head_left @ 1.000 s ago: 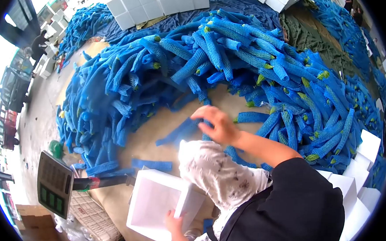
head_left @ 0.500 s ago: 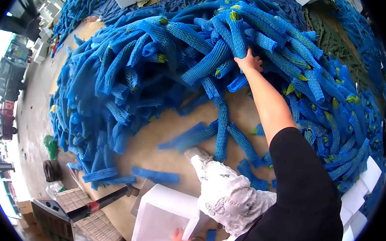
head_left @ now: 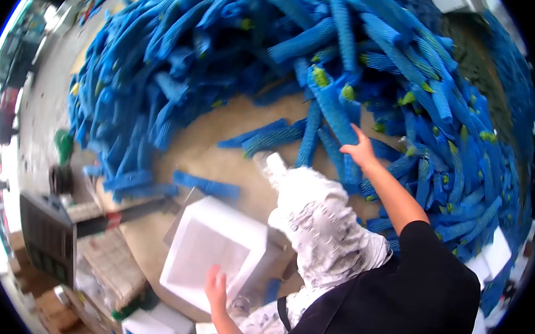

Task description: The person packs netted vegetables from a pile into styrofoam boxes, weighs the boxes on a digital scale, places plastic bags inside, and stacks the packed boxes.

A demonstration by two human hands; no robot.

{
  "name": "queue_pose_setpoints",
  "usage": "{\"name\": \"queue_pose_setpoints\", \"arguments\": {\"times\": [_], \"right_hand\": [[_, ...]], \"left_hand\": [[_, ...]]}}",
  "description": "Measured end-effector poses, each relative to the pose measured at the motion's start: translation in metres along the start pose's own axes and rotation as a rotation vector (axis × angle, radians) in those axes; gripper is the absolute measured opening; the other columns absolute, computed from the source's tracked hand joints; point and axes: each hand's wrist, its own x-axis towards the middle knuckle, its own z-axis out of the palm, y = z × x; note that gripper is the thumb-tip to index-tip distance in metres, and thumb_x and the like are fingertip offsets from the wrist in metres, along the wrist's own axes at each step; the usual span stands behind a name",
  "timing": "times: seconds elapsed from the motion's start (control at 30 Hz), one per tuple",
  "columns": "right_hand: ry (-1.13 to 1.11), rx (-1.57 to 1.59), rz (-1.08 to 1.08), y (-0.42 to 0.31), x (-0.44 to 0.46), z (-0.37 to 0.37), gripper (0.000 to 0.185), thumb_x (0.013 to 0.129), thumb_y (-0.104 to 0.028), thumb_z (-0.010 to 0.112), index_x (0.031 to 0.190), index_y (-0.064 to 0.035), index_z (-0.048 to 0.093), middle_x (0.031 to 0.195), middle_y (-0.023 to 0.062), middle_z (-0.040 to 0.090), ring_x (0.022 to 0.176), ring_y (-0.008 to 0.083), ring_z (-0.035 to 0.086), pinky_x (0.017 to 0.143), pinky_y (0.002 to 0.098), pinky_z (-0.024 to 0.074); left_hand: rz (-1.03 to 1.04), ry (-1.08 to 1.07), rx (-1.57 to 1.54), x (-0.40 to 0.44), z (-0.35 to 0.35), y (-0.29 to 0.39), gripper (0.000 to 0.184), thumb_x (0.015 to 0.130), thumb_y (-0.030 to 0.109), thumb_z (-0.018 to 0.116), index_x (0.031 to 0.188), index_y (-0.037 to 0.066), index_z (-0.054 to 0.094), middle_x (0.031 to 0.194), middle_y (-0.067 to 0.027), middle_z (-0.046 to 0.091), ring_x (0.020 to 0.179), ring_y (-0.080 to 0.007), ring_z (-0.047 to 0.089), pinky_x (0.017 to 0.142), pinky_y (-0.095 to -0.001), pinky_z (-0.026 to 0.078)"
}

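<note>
My right hand [head_left: 360, 149] is closed around the lower end of a long vegetable in a blue foam net sleeve [head_left: 333, 110], its green tip pointing away from me. A second green tip shows close beside it; I cannot tell whether that piece is in my hand too. My left hand [head_left: 216, 291], fingers apart and holding nothing, is over the near side of an open white foam box [head_left: 254, 236]. No contents show inside the box. A large heap of blue-sleeved vegetables [head_left: 180, 88] curves around in front of me.
A scale with a display [head_left: 45, 239] stands at the left, its post [head_left: 117, 216] reaching toward the box. Several loose sleeved pieces [head_left: 208, 185] lie on the tan floor covering. White foam pieces [head_left: 488, 257] are at the right. My legs in white patterned cloth [head_left: 313, 213] are in the middle.
My right hand has drawn back from the heap toward me with a sleeved vegetable. The left hand has come off the box's rim and its fingers have spread. The view has tilted down.
</note>
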Motion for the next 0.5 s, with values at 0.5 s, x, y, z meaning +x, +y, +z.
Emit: {"name": "queue_pose_setpoints", "arguments": {"times": [0.5], "right_hand": [[-1.418, -1.152, -1.185, -0.243, -0.252, 0.278, 0.058, 0.066, -0.016, 0.075, 0.120, -0.0302, 0.060, 0.116, 0.0166, 0.049, 0.107, 0.0356, 0.050, 0.085, 0.0409, 0.0452]], "left_hand": [[-0.004, -0.213, 0.205, 0.008, 0.010, 0.003, 0.055, 0.089, 0.041, 0.054, 0.135, 0.011, 0.047, 0.141, -0.0176, 0.041, 0.131, -0.0335, 0.037, 0.110, -0.0395, 0.026]]}}
